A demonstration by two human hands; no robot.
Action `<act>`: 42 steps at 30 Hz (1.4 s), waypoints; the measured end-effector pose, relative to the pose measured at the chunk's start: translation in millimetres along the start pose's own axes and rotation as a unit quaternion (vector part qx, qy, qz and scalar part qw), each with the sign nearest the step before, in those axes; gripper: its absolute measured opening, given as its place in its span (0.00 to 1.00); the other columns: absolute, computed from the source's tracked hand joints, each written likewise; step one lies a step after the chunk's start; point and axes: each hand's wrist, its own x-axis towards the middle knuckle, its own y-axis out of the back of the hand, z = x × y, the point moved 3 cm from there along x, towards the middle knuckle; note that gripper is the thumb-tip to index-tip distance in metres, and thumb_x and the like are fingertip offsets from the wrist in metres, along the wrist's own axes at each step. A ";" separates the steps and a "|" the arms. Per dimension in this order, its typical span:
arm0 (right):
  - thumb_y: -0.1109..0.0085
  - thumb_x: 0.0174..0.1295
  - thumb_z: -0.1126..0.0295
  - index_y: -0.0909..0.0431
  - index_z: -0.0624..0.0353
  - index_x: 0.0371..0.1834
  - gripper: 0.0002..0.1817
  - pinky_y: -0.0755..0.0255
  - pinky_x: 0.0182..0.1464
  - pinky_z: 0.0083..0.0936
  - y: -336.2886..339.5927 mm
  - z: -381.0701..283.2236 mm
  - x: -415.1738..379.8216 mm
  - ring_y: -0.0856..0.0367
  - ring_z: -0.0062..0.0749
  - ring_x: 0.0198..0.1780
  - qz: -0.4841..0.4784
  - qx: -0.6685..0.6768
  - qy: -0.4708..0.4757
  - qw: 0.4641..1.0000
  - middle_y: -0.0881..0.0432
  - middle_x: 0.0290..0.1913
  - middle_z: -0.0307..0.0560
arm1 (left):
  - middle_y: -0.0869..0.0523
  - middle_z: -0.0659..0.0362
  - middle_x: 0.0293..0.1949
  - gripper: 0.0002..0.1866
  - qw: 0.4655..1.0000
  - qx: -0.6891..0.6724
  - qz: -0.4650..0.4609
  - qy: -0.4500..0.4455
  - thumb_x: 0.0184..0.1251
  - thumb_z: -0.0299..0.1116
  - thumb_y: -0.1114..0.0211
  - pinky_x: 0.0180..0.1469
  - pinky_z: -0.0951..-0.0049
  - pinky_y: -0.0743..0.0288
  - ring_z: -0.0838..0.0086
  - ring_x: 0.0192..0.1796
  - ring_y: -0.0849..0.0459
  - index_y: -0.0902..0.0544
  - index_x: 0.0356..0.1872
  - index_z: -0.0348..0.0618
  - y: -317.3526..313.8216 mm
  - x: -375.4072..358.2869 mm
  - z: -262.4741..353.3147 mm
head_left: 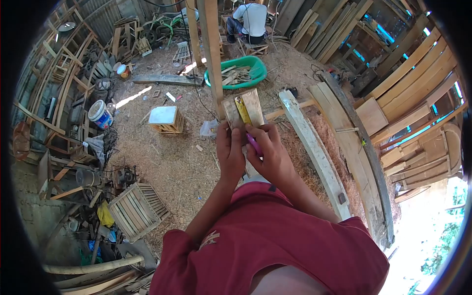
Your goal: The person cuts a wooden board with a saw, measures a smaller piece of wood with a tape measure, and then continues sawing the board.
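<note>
A short wooden board is held up in front of my chest, with a yellow tape measure blade lying along its face. My left hand is closed on the board's lower left part, its thumb near the blade. The fingers of my right hand are wrapped round a purple object at the lower end of the blade, close to the board's lower right edge. What the purple object is cannot be made out fully behind the fingers.
A wooden post rises just beyond the board. Long planks lie to the right. A green tub holds wood scraps. Slatted crates stand at left. A person in a white shirt sits at the back.
</note>
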 end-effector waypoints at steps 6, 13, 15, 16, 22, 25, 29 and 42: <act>0.25 0.65 0.67 0.29 0.64 0.62 0.28 0.17 0.37 0.47 13.3 20.9 -11.3 0.14 0.57 0.42 0.073 -0.063 -0.008 0.995 0.22 0.51 0.59 | 0.16 0.54 0.59 0.19 0.999 -0.046 0.012 0.011 0.91 0.34 0.48 0.57 0.75 0.19 0.77 0.56 0.16 0.32 0.73 0.35 -22.7 22.5 -3.4; 0.20 0.61 0.68 0.27 0.65 0.62 0.31 0.17 0.46 0.43 29.0 28.8 -12.0 0.16 0.55 0.48 0.099 -0.053 -0.006 0.994 0.22 0.51 0.58 | 0.18 0.53 0.62 0.20 0.995 -0.095 -0.006 -0.003 0.91 0.35 0.48 0.66 0.73 0.28 0.78 0.61 0.21 0.32 0.73 0.35 -42.3 42.3 -1.2; 0.20 0.61 0.68 0.26 0.64 0.63 0.31 0.17 0.46 0.43 30.8 29.7 -9.5 0.15 0.55 0.48 0.104 -0.047 -0.013 0.993 0.21 0.51 0.58 | 0.18 0.54 0.62 0.20 0.995 -0.104 -0.005 0.004 0.91 0.35 0.48 0.66 0.73 0.28 0.78 0.61 0.21 0.32 0.73 0.35 -44.4 45.9 -3.4; 0.20 0.62 0.66 0.26 0.64 0.63 0.30 0.16 0.44 0.42 31.7 30.2 -8.3 0.15 0.53 0.47 0.110 -0.055 -0.009 0.992 0.22 0.51 0.57 | 0.18 0.54 0.61 0.20 0.995 -0.104 -0.004 0.005 0.91 0.35 0.48 0.66 0.72 0.28 0.79 0.61 0.21 0.32 0.73 0.34 -45.4 47.4 -4.5; 0.19 0.62 0.66 0.25 0.63 0.62 0.30 0.15 0.42 0.41 32.8 34.4 -2.6 0.14 0.50 0.45 0.124 -0.054 0.005 0.991 0.22 0.50 0.56 | 0.18 0.54 0.60 0.20 0.996 -0.087 -0.005 -0.004 0.91 0.36 0.48 0.65 0.73 0.26 0.79 0.60 0.21 0.32 0.72 0.35 -51.6 52.1 -5.9; 0.19 0.61 0.66 0.25 0.63 0.62 0.30 0.15 0.41 0.41 32.3 35.0 -1.2 0.14 0.51 0.45 0.126 -0.048 0.008 0.991 0.21 0.49 0.55 | 0.18 0.54 0.59 0.19 0.996 -0.092 0.005 -0.002 0.91 0.36 0.47 0.64 0.73 0.25 0.79 0.59 0.20 0.32 0.72 0.35 -51.8 52.5 -5.8; 0.19 0.61 0.66 0.25 0.63 0.61 0.30 0.15 0.40 0.40 31.6 33.6 0.9 0.13 0.51 0.44 0.120 -0.043 0.004 0.992 0.21 0.49 0.56 | 0.17 0.54 0.58 0.19 0.997 -0.080 0.005 -0.006 0.91 0.36 0.47 0.63 0.73 0.24 0.79 0.57 0.19 0.32 0.70 0.35 -51.9 53.4 -0.8; 0.19 0.60 0.66 0.26 0.63 0.62 0.31 0.15 0.43 0.41 28.1 43.4 -3.1 0.13 0.52 0.46 0.100 -0.018 -0.019 0.995 0.21 0.51 0.56 | 0.17 0.55 0.55 0.17 0.997 -0.064 0.030 0.013 0.91 0.37 0.48 0.58 0.74 0.19 0.80 0.53 0.17 0.31 0.68 0.36 -54.3 51.7 -1.1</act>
